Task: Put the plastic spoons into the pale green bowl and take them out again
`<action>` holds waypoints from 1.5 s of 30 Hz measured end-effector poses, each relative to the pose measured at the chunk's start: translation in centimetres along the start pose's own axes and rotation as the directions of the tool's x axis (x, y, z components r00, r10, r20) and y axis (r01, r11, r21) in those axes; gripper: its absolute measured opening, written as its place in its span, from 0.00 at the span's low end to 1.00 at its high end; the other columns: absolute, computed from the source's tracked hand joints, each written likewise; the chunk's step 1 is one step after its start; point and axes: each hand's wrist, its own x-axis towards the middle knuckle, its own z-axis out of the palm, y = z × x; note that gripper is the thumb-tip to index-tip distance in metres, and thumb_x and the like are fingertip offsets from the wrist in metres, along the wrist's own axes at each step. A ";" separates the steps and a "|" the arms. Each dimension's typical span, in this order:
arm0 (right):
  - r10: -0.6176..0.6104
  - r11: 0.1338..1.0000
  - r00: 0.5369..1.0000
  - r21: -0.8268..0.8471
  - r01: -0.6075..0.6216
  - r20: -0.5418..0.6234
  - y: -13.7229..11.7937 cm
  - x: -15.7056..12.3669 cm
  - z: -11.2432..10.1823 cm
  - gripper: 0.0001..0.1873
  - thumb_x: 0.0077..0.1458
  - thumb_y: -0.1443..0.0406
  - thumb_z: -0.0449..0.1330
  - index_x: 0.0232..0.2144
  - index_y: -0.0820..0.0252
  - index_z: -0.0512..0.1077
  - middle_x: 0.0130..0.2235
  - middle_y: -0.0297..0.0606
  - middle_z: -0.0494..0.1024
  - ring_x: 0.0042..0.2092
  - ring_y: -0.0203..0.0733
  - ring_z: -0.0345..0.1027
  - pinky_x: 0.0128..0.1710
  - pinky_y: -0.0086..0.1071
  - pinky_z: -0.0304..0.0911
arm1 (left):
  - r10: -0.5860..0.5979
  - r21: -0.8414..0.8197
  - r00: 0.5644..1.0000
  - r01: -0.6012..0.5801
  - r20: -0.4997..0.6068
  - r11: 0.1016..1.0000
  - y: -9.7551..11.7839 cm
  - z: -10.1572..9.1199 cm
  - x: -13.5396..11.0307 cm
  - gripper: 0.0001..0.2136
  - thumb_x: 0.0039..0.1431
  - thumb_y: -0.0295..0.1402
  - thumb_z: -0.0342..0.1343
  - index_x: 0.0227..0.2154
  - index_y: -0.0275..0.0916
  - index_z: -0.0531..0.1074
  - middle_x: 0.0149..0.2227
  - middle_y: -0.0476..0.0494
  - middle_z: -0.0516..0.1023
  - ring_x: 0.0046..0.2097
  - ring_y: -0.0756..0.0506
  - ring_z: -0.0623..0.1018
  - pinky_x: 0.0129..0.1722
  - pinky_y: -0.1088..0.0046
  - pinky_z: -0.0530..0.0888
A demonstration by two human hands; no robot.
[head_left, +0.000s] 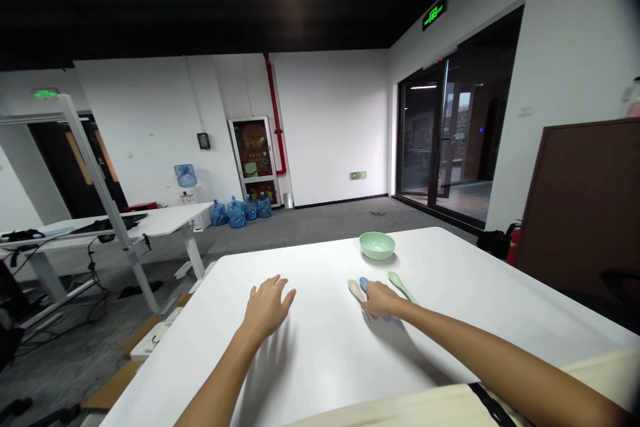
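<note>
Three spoons close: our right hand point(383, 300) on the blue spoon point(364, 284), grip unclear; left hand point(267, 307) open, apart; careless lift could flick the beige spoon point(355, 289).

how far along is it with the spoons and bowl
Nothing looks finished: the pale green bowl stands apart from the spoons. In hand: the right hand lies over a blue spoon and a beige spoon. Remaining: a green spoon lies untouched; the left hand holds nothing.
</note>
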 end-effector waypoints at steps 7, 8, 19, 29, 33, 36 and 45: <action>0.001 0.999 1.000 -0.036 -0.001 -0.011 0.0 0.1 0.3 0.07 0.52 0.65 0.65 0.28 0.59 0.70 0.30 0.37 0.78 0.32 0.42 0.75 0.35 0.33 0.65 | -0.006 0.005 1.000 0.006 0.006 1.000 0.1 -0.1 -0.1 0.26 0.73 0.45 0.41 0.64 0.41 0.70 0.71 0.34 0.68 0.71 0.35 0.67 0.69 0.46 0.63; -0.002 0.999 1.000 -0.037 0.001 -0.018 0.1 0.1 0.3 0.07 0.52 0.65 0.65 0.28 0.59 0.70 0.30 0.37 0.78 0.32 0.43 0.75 0.35 0.33 0.65 | -0.005 0.005 1.000 0.005 0.006 1.000 0.1 -0.1 -0.1 0.26 0.73 0.45 0.41 0.64 0.41 0.70 0.71 0.34 0.68 0.71 0.35 0.67 0.69 0.46 0.63; -0.041 0.996 0.991 -0.087 0.030 -0.126 0.1 -0.5 -0.4 0.11 0.61 0.59 0.60 0.31 0.61 0.74 0.37 0.46 0.82 0.36 0.46 0.77 0.32 0.32 0.58 | -0.008 -0.004 1.000 0.008 -0.002 1.000 0.0 0.1 -0.1 0.25 0.73 0.45 0.41 0.64 0.41 0.71 0.71 0.34 0.68 0.71 0.34 0.67 0.69 0.45 0.62; 0.013 0.975 0.971 -0.213 -0.066 -0.240 2.1 0.2 -2.1 0.17 0.61 0.55 0.61 0.39 0.65 0.79 0.48 0.56 0.82 0.50 0.56 0.77 0.38 0.35 0.61 | -0.004 0.004 1.000 0.004 0.001 1.000 0.0 0.1 0.0 0.25 0.73 0.46 0.41 0.64 0.41 0.70 0.71 0.34 0.67 0.71 0.35 0.67 0.69 0.45 0.62; 0.029 0.977 0.984 -0.204 -0.066 -0.175 2.5 0.2 -1.5 0.16 0.57 0.57 0.64 0.41 0.64 0.78 0.49 0.55 0.82 0.51 0.57 0.77 0.36 0.34 0.60 | -0.003 0.003 1.000 0.003 -0.002 1.000 0.0 0.2 0.0 0.25 0.73 0.45 0.41 0.64 0.42 0.70 0.71 0.34 0.68 0.71 0.35 0.67 0.69 0.45 0.62; 0.027 0.979 0.991 -0.197 -0.052 -0.128 2.5 0.2 -1.0 0.14 0.56 0.61 0.64 0.41 0.64 0.77 0.49 0.54 0.81 0.49 0.55 0.78 0.34 0.33 0.58 | -0.012 -0.002 1.000 0.012 -0.005 1.000 0.0 0.1 -0.1 0.25 0.73 0.45 0.41 0.64 0.43 0.71 0.71 0.35 0.68 0.71 0.35 0.67 0.69 0.45 0.62; 0.013 0.988 0.990 -0.150 -0.034 -0.143 3.1 0.7 -2.2 0.07 0.58 0.63 0.63 0.30 0.62 0.75 0.40 0.49 0.82 0.42 0.48 0.78 0.31 0.31 0.55 | -0.003 -0.002 1.000 0.003 -0.007 1.000 0.0 0.0 0.0 0.26 0.73 0.45 0.41 0.64 0.40 0.70 0.71 0.33 0.68 0.71 0.35 0.67 0.69 0.44 0.62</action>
